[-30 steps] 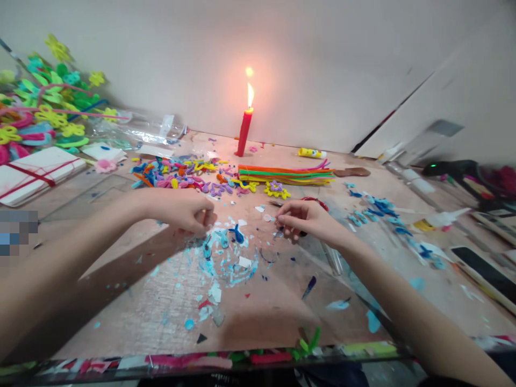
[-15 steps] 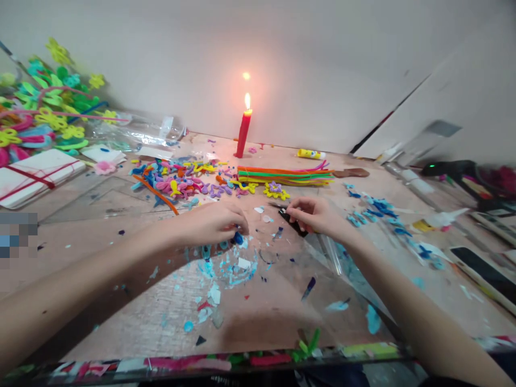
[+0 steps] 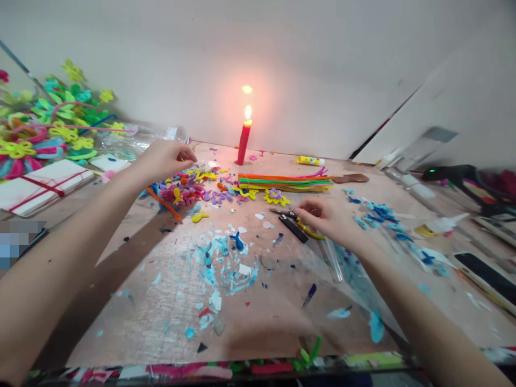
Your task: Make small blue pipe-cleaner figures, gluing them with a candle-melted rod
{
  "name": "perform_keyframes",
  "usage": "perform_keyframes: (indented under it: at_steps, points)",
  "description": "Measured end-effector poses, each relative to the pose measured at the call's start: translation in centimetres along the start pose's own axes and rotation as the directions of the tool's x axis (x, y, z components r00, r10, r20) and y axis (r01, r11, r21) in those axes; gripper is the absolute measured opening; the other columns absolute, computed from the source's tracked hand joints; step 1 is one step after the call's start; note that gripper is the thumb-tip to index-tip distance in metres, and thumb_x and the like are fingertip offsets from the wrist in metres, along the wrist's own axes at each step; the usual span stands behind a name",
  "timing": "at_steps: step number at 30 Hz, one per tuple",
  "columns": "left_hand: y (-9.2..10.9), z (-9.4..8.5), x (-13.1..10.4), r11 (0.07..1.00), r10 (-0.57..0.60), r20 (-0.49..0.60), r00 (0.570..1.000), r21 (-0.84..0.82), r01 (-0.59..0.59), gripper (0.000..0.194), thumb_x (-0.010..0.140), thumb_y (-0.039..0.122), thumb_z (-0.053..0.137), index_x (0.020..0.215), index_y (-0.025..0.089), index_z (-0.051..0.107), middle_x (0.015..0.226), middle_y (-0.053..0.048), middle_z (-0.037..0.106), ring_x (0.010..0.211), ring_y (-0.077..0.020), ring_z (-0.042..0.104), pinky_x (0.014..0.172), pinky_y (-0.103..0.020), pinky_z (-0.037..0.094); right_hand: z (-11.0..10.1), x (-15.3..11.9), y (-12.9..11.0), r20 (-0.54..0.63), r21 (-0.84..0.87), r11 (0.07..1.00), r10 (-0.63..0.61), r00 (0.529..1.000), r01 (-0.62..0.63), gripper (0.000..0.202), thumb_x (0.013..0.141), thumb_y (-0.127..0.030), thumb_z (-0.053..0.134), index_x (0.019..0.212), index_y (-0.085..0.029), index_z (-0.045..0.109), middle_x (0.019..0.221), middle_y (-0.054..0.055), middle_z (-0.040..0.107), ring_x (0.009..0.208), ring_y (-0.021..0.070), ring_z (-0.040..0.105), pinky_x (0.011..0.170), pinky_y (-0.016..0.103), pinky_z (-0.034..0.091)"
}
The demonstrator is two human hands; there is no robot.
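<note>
My left hand [image 3: 171, 157] hovers over the back of a pile of small coloured fuzzy pieces [image 3: 187, 191]; its fingers are loosely curled, with nothing visible in them. My right hand [image 3: 320, 216] closes on a small cutting tool with yellow handles [image 3: 310, 231], its pointed metal tip towards the left. Beside that tool lies a black, flat stick-like object [image 3: 293, 229]. A blue looped piece [image 3: 237, 242] rests on the table between the hands, among light-blue smears. A yellow looped piece [image 3: 199, 216] lies in front of the pile.
A lit red candle [image 3: 243, 142] stands at the back. Behind the tool lie a bundle of pipe cleaners [image 3: 284, 181] and a glue stick [image 3: 310, 160]. Fuzzy flowers [image 3: 60, 129] crowd the left. Blue pieces [image 3: 381, 210], a glue bottle [image 3: 439, 226] and a phone [image 3: 486, 277] lie right.
My left hand has left the blue piece and moved back and left over the pile. My right hand has come off the black object, which now shows fully, and the yellow handles are visible.
</note>
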State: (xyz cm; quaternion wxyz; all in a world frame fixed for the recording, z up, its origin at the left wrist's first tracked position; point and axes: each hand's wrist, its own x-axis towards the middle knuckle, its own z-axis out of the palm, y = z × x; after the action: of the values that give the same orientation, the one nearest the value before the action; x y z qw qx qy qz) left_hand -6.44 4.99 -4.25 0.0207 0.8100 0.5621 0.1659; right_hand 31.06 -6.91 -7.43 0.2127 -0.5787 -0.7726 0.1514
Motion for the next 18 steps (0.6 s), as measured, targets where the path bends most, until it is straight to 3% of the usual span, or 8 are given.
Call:
perform_keyframes:
  at_steps: [2,7,16,18]
  points:
    - [-1.3,0.4,0.9,0.994,-0.027,0.006,1.000,0.105,0.026,0.029,0.077,0.029,0.057,0.096,0.020,0.078,0.089,-0.008,0.077,0.082,-0.0277,0.069,0.070,-0.031,0.045,0.0,-0.1,-0.1,-0.009,-0.033,0.999,-0.004,1.000,0.004,0.037,0.091,-0.048,0.049,0.073,-0.018,0.063,0.064,0.003,0.063,0.055,0.0142,0.054,0.054,0.027,0.036]
    - [-3.9,0.5,1.4,0.966,-0.135,0.190,0.972,0.242,0.087,0.027,0.073,0.024,0.062,0.095,0.018,0.077,0.088,-0.004,0.077,0.078,-0.0212,0.064,0.063,-0.025,0.039,-0.1,-0.1,0.3,-0.002,-0.019,0.999,0.044,0.999,-0.044,0.036,0.090,-0.048,0.051,0.078,-0.018,0.065,0.068,0.004,0.066,0.056,0.0150,0.056,0.054,0.027,0.036]
    - [-5.6,-2.1,-0.4,0.958,-0.244,0.383,0.891,0.237,0.161,0.017,0.071,0.021,0.068,0.083,0.015,0.077,0.079,-0.004,0.076,0.069,-0.0175,0.063,0.060,-0.021,0.038,-0.3,-0.4,0.1,-0.017,-0.120,0.993,-0.011,1.000,0.009,0.037,0.093,-0.046,0.047,0.076,-0.018,0.064,0.064,0.003,0.062,0.057,0.0155,0.053,0.055,0.028,0.035]
    - [-5.9,-2.2,-0.7,0.968,-0.235,0.378,0.896,0.178,0.178,0.013,0.067,0.024,0.071,0.076,0.016,0.077,0.070,-0.001,0.074,0.063,-0.0159,0.062,0.057,-0.020,0.038,-0.2,-0.4,0.2,-0.021,-0.131,0.991,-0.015,1.000,0.012,0.037,0.093,-0.046,0.047,0.075,-0.019,0.064,0.063,0.002,0.061,0.056,0.0151,0.053,0.055,0.028,0.034]
